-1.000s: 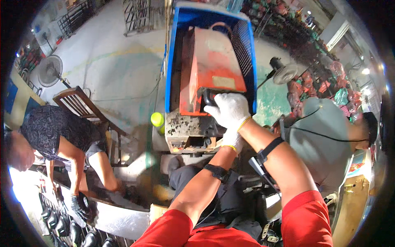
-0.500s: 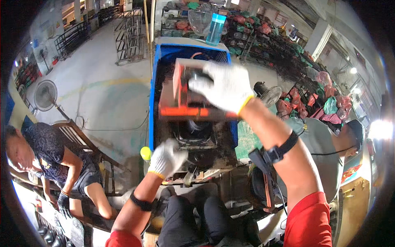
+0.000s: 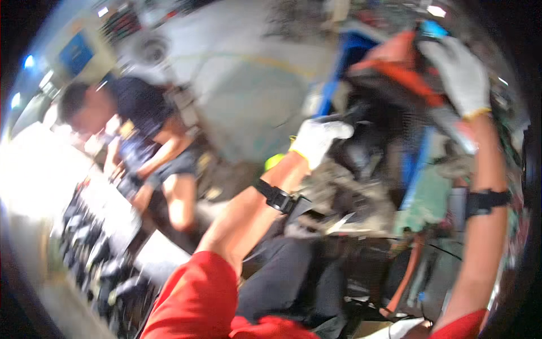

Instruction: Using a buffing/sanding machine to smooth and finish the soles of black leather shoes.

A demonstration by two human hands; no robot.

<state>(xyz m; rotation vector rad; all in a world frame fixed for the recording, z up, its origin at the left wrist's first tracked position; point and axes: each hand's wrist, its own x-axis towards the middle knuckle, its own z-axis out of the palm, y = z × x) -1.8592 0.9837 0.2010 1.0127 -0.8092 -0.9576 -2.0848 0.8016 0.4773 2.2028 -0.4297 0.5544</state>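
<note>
The view is smeared by motion. My right hand [image 3: 462, 73], in a white knit glove, is at the upper right with its fingers curled over the dark edge of a red-orange machine part [image 3: 389, 62]. That part sits tilted over the blue machine housing [image 3: 415, 172]. At the housing's near left side is my gloved left hand [image 3: 320, 140], its fingers curled in. A dark shape lies along those fingers, too blurred to name. Dark machinery [image 3: 372, 121] fills the space between my hands.
On the left a person [image 3: 141, 113] in dark clothes sits bent forward beside a pale board [image 3: 110, 212]. Several dark objects [image 3: 113, 271] are heaped at the lower left. A yellow-green round thing [image 3: 274, 162] shows by my left wrist. A standing fan [image 3: 152, 48] is farther back.
The whole view has swung left, so the machine now appears farther right. The red-orange part looks tilted, with my right hand still at it. My left hand's fingers look more curled.
</note>
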